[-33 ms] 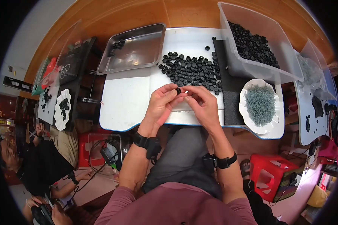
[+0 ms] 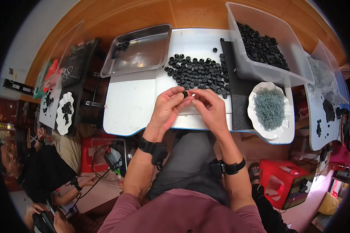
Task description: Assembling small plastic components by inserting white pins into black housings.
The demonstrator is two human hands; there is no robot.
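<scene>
My left hand and my right hand meet over the near edge of the white table. Their fingertips pinch one small black round cap between them. Just beyond the hands a loose pile of the same black caps is spread on the table. Both wrists wear black bands. What the fingers do to the cap is hidden by the fingers themselves.
A metal tray with a few black parts stands at the back left. At the right are a clear bin full of black caps, a black mat and a white plate of grey-green pieces. A red stool stands on the floor; another person sits at the lower left.
</scene>
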